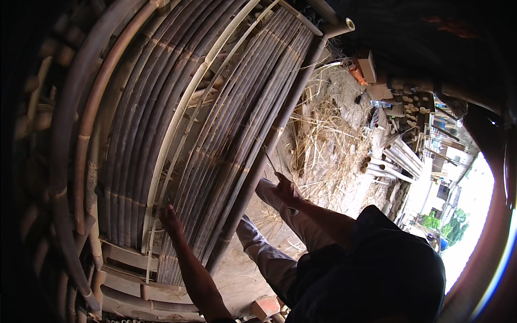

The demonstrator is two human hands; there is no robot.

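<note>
A thin bamboo strip (181, 144), laid lengthwise along the slatted bamboo bench (279, 123), is approached more closely by the left hand (170, 219), whose grip cannot be told; beside the bench's right edge, a slender tool (269, 160) is held in the right hand (286, 189).

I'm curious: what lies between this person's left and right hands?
In the head view, from left hand to right hand, there are dark bamboo slats, then a thick edge pole, then a trousered knee.
</note>
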